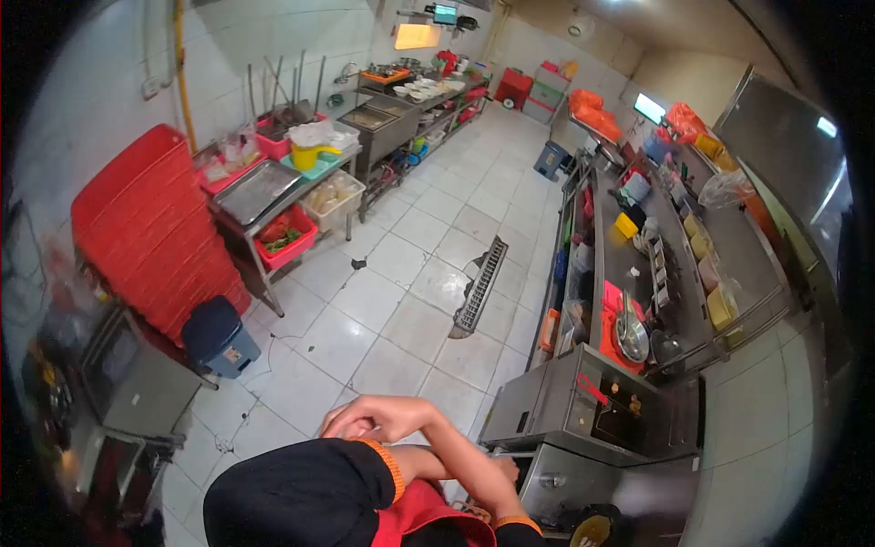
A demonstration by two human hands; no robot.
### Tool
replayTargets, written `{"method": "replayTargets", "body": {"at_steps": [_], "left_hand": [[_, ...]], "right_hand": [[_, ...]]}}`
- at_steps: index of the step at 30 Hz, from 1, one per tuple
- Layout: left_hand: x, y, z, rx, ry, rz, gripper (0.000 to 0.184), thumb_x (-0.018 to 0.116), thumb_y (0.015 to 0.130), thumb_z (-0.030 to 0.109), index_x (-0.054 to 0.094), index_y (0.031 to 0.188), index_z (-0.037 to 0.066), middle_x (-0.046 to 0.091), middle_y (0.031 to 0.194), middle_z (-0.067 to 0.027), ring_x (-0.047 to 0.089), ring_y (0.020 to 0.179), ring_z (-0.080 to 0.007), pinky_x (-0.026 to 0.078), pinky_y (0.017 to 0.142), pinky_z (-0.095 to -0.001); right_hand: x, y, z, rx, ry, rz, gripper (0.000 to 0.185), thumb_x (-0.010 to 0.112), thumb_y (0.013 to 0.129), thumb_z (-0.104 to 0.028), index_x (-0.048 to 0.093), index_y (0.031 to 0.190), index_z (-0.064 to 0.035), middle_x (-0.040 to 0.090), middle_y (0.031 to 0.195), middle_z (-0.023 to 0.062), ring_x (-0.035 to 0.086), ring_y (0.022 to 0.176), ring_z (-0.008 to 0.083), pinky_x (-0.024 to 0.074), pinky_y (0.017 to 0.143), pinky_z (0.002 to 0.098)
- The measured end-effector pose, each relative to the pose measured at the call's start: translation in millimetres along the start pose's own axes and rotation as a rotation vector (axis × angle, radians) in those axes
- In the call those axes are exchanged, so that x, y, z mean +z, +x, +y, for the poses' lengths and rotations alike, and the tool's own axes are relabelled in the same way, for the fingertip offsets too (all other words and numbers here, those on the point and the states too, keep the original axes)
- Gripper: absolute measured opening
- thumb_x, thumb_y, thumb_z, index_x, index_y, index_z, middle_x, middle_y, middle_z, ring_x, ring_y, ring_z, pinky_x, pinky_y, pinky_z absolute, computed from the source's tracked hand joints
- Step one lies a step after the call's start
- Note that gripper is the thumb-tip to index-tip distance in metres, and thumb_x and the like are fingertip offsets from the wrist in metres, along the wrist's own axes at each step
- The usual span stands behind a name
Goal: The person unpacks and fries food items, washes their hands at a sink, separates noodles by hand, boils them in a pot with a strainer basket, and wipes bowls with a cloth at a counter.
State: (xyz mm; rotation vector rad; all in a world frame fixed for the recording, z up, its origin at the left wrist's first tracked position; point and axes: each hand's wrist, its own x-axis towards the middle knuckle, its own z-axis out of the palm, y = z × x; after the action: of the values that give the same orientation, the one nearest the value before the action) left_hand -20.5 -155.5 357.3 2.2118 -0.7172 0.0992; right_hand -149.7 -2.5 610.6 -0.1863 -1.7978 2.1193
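The cabinet (pixel 583 483), near right, close to the left hand (pixel 507 469), looks heavy, stiff and slick, best gripped by its top edge. The forearms (pixel 463 447) cross; the right hand (pixel 378 417) curls inward by the black sleeve (pixel 310 483). Whether either hand holds anything, I cannot tell

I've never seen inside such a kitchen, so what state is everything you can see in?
Forearms: crossed
Red crates: stacked, leaning
Near bin: upright, lid looks closed
Lower red basket: holding greens
Metal tray: lying flat
Larger screen: lit
Floor grate: in place, edging broken
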Motion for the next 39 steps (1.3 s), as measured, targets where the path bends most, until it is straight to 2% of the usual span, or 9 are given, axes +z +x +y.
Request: {"method": "replayTargets", "body": {"at_steps": [5,10,15,18,25,29,33,35,39], "left_hand": [[-76.4,6.7,-86.0,-0.018,-0.036,-0.048,0.033,0.068,0.075,0.026,0.059,0.104,0.015,0.054,0.110,-0.0130,0.057,0.099,-0.0333,0.045,0.080,-0.0497],[-166.8,-19.5,-225.4,-0.267,0.080,-0.085,0.038,0.068,0.076,0.029,0.057,0.109,0.016,0.052,0.116,-0.0129,0.054,0.104,-0.0338,0.043,0.083,-0.0507],[-273.3,-62.3,-354.4,-0.669,0.245,-0.050,0.042,0.068,0.077,0.032,0.055,0.114,0.017,0.049,0.122,-0.0129,0.052,0.108,-0.0343,0.041,0.087,-0.0517],[-329.6,-101.0,-406.6,-0.881,0.315,-0.023,0.045,0.068,0.077,0.034,0.054,0.117,0.018,0.047,0.125,-0.0129,0.051,0.111,-0.0346,0.040,0.089,-0.0523],[-421.8,-184.7,-462.9,-1.228,0.337,0.126,0.052,0.068,0.078,0.038,0.051,0.124,0.020,0.043,0.133,-0.0129,0.047,0.117,-0.0354,0.038,0.094,-0.0537],[-461.6,-236.1,-491.3,-1.312,0.334,0.157,0.056,0.068,0.079,0.040,0.050,0.128,0.021,0.041,0.137,-0.0128,0.045,0.121,-0.0358,0.037,0.097,-0.0545],[-499.8,-298.1,-529.5,-1.335,0.328,0.129,0.060,0.068,0.080,0.043,0.048,0.132,0.022,0.038,0.142,-0.0128,0.043,0.124,-0.0362,0.035,0.100,-0.0553],[-522.2,-327.8,-550.6,-1.330,0.320,0.102,0.062,0.068,0.080,0.044,0.047,0.134,0.022,0.037,0.144,-0.0128,0.042,0.126,-0.0364,0.035,0.101,-0.0557],[-556.2,-386.3,-597.0,-1.327,0.249,-0.010,0.066,0.068,0.081,0.046,0.046,0.138,0.023,0.035,0.149,-0.0128,0.041,0.129,-0.0368,0.033,0.104,-0.0565]], "right_hand": [[-110.8,-46.7,-28.5,-0.059,-0.009,0.074,0.042,0.057,0.081,0.013,0.063,0.122,0.0034,0.062,0.122,0.0126,0.059,0.105,0.0162,0.0511,0.085,0.0265],[-233.1,-73.1,-30.0,-0.290,-0.209,-0.029,0.018,0.073,0.066,0.006,0.057,0.074,0.0060,0.064,0.084,0.0116,0.060,0.082,0.0217,0.0483,0.072,0.0332],[-333.9,-85.8,-57.3,-0.371,-0.117,-0.119,0.023,0.072,0.080,-0.011,0.055,0.075,0.0041,0.055,0.074,0.0068,0.050,0.071,0.0216,0.0427,0.071,0.0332],[-370.8,-65.9,-68.1,-0.589,-0.051,-0.238,0.042,0.070,0.083,-0.037,0.053,0.072,-0.0005,0.053,0.074,0.0073,0.050,0.076,0.0225,0.0414,0.071,0.0329],[-404.3,-16.4,-114.0,-1.090,-0.313,-0.291,0.031,0.067,0.080,-0.030,0.055,0.081,-0.0023,0.054,0.077,0.0082,0.054,0.073,0.0216,0.0440,0.066,0.0341],[-444.7,3.8,-112.0,-0.855,0.256,-0.095,0.038,0.072,0.085,-0.032,0.052,0.070,-0.0033,0.054,0.065,0.0063,0.053,0.055,0.0188,0.0389,0.052,0.0289],[-520.0,29.3,-111.9,-0.666,0.148,-0.084,0.039,0.078,0.083,-0.026,0.052,0.065,-0.0029,0.055,0.062,0.0059,0.050,0.051,0.0164,0.0352,0.049,0.0282],[-560.2,52.0,-121.5,-0.830,-0.060,0.003,0.038,0.079,0.080,-0.021,0.049,0.063,-0.0044,0.052,0.060,0.0044,0.048,0.051,0.0154,0.0345,0.048,0.0282],[-621.4,65.8,-107.2,0.026,-0.036,-0.019,0.021,0.073,0.074,-0.001,0.052,0.071,-0.0017,0.057,0.073,0.0056,0.051,0.063,0.0123,0.0373,0.056,0.0234]]}}
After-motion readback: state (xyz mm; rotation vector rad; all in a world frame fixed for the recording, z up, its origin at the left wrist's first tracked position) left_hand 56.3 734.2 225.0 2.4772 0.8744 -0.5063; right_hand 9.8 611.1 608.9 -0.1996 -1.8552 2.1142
